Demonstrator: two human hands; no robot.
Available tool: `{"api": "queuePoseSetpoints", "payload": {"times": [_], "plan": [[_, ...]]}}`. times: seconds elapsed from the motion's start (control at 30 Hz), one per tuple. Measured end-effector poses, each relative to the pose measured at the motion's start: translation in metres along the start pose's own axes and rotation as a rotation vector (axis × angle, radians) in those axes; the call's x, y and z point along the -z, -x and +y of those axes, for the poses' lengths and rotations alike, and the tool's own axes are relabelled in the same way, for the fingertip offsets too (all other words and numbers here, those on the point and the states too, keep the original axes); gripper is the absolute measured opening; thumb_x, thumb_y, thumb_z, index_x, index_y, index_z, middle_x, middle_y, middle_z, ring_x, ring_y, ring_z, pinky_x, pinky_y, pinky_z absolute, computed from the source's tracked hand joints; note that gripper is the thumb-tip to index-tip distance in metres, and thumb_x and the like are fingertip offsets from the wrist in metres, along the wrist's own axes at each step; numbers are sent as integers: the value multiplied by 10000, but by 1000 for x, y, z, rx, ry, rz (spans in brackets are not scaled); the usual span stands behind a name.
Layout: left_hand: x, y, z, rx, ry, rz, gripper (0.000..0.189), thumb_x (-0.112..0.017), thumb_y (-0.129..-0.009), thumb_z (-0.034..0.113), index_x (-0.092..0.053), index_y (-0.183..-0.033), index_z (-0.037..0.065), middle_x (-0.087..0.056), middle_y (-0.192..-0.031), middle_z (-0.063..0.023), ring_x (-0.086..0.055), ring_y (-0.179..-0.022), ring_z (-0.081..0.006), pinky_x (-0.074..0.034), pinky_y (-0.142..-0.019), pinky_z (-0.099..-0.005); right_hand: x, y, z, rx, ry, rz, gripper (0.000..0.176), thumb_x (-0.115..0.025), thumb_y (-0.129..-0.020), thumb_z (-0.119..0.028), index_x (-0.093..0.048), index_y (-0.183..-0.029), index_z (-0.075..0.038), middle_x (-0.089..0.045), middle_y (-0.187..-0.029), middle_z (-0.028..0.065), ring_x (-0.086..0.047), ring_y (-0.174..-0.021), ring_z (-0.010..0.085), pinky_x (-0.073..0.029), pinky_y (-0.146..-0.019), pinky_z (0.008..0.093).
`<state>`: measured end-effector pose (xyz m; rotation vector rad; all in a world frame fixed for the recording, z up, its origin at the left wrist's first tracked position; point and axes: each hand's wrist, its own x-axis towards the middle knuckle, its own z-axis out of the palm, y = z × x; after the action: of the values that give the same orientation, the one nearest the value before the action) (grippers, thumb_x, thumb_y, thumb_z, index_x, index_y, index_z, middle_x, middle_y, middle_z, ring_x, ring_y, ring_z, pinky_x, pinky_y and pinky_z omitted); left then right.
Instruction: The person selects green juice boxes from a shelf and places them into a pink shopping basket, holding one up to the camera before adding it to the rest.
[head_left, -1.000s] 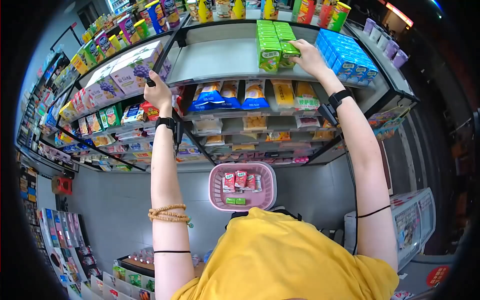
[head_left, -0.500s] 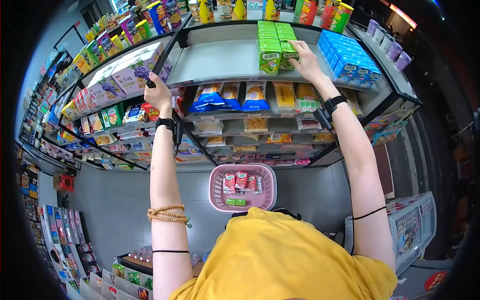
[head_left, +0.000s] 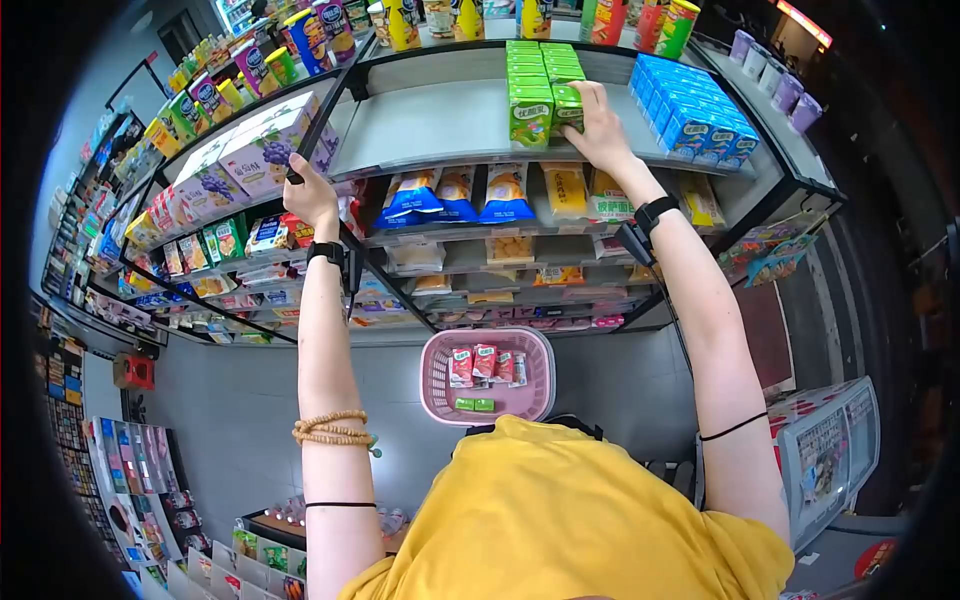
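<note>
Far left: grape-printed boxes (head_left: pixel 262 155) in a row on the shelf tier, left of the black bar (head_left: pixel 323 120).

Left hand (head_left: pixel 312 195): at the near end of the black bar, fingers closed around it; dark band at the wrist. Farther down the same arm, a beaded bracelet (head_left: pixel 330 428), wound in several loops.

Centre left: a bare stretch of pale shelf (head_left: pixel 430 110) right of the bar. On the tier below, blue snack bags (head_left: pixel 412 195) side by side. On the floor in front of the shelving, a pink basket (head_left: pixel 434 378); inside, red-and-white cartons (head_left: pixel 484 361) toward the shelf side and two green packs (head_left: pixel 484 405) nearer the person.

Centre right: green cartons (head_left: pixel 530 112) standing on the shelf in two adjacent columns running front to back, lettered faces forward.

Right hand (head_left: pixel 598 130): at the front of the right-hand column, partly open, fingers bent along the carton's right side, thumb low by its front face. Contact seen; firmness of hold cannot be told. The carton stands in line with its column.

Right: blue cartons (head_left: pixel 690 112) in a block, apart from the green ones. Beyond, purple and white cups (head_left: pixel 787 97) on the adjoining ledge.
</note>
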<state>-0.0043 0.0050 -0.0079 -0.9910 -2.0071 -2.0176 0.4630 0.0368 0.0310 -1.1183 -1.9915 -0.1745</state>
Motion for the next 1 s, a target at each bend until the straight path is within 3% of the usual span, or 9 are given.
{"api": "queuePoseSetpoints", "payload": {"times": [0.47,1.0], "plan": [[3,2,7,-32,-20,6,739,-545,-999,630,-710,-763,-51,-707,-681,-183,-710,-687,-363,-507,-659,-483,4,1,-2,30,-5,-9,731,-760,-798,-93,-435,-1452,-134,-464,-1369,169,-570,-1213,446,-531,-977,499],[7,6,16,-25,-18,-9,757,-510,-998,641,-715,-802,-61,-704,-715,-208,-697,-729,-395,-496,-710,-511,-3,1,2,11,-40,22,707,-765,-790,-81,-458,-1426,-121,-451,-1370,185,-557,-1228,459,-517,-1004,507]]}}
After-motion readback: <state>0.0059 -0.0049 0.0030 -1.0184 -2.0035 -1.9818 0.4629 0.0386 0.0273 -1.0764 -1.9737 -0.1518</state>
